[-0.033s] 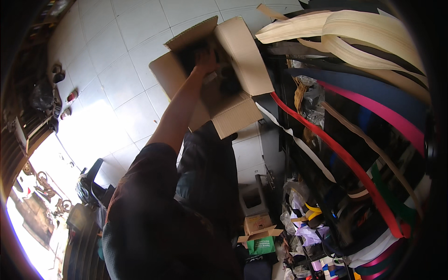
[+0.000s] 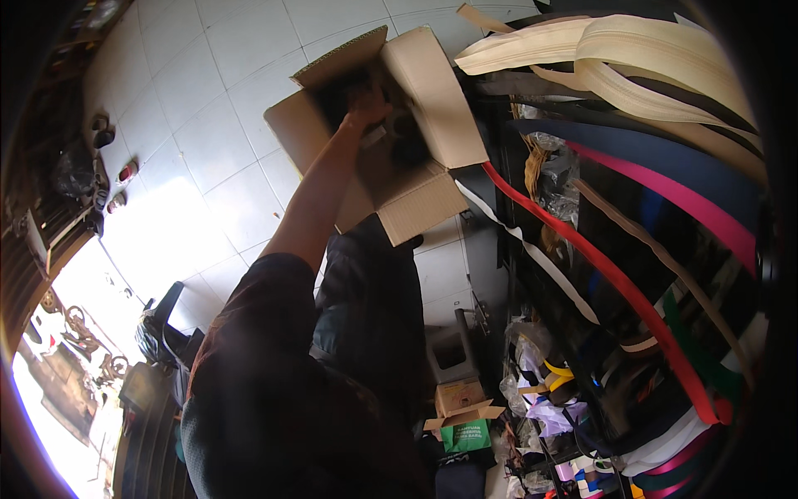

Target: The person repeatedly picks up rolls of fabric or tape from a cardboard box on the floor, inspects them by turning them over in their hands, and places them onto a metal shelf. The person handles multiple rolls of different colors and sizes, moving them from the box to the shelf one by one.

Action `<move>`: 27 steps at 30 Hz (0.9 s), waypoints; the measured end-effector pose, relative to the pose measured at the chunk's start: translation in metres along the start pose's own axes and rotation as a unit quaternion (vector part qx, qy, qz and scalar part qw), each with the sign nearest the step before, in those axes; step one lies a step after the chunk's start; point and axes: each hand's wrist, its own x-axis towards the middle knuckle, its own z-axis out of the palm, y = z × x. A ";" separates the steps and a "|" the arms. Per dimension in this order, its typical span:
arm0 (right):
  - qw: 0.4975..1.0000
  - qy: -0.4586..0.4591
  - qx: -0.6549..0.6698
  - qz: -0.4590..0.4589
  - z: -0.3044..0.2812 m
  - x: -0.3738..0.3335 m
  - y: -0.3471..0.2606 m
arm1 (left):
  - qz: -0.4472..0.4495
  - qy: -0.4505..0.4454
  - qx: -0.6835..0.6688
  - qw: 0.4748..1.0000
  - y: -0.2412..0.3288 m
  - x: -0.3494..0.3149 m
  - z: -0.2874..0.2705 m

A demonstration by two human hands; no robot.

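The fingers of the left hand [image 2: 366, 110] are lost in shadow inside the cardboard box [image 2: 436, 96] at twelve o'clock; I cannot tell how far they are open or whether they have hold of anything. The right hand is out of view. Dark, rounded things [image 2: 407, 143], too dim to make out, lie near the hand, toward four o'clock from it. The box is dull brown, its flaps spread, one showing a corrugated edge. Around two o'clock, cream zipper strips [image 2: 665, 62] curl like ribbon. A flat red strip [image 2: 598, 266] bends toward four o'clock. Smooth, pale tiles [image 2: 220, 125] at ten o'clock wash out partly in glare.
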 end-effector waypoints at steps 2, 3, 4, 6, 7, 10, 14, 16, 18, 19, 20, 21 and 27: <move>1.000 0.002 0.000 0.002 -0.001 -0.002 0.002 | -0.024 -0.037 -0.035 0.998 -0.003 0.013 -0.004; 1.000 0.002 0.002 0.006 0.002 -0.006 0.004 | -0.024 -0.056 -0.051 0.997 -0.005 0.015 -0.006; 1.000 0.003 0.006 0.010 0.005 -0.008 0.006 | -0.023 -0.075 -0.066 0.995 -0.006 0.017 -0.008; 1.000 0.003 0.002 0.005 0.001 -0.006 0.003 | -0.002 -0.023 -0.025 0.999 -0.020 0.022 0.014; 1.000 0.002 -0.001 0.003 -0.002 -0.004 0.003 | 0.008 0.005 -0.005 1.000 -0.027 0.025 0.027; 1.000 0.005 0.002 0.001 -0.001 -0.004 0.004 | 0.032 0.017 -0.061 0.997 -0.030 0.021 0.034; 1.000 0.005 0.002 -0.012 -0.002 -0.002 0.003 | 0.043 0.071 -0.119 0.989 -0.035 0.003 0.036; 1.000 0.006 0.010 -0.016 0.005 -0.002 0.006 | 0.056 0.082 -0.237 0.966 -0.022 -0.019 0.001; 0.999 0.010 0.010 -0.033 0.005 0.002 0.006 | 0.026 0.135 -0.321 0.937 -0.015 -0.040 -0.023; 0.999 0.011 0.008 -0.042 0.003 0.005 0.006 | 0.010 0.160 -0.362 0.918 -0.013 -0.052 -0.034; 0.998 0.015 0.008 -0.056 0.002 0.009 0.005 | -0.012 0.154 -0.373 0.915 -0.014 -0.063 -0.046; 0.997 0.023 0.004 -0.076 0.001 0.014 0.004 | -0.031 0.146 -0.385 0.911 -0.014 -0.075 -0.057; 0.946 0.026 0.098 -0.307 0.000 0.029 -0.124 | 0.019 -0.009 -0.613 0.790 0.022 -0.186 -0.187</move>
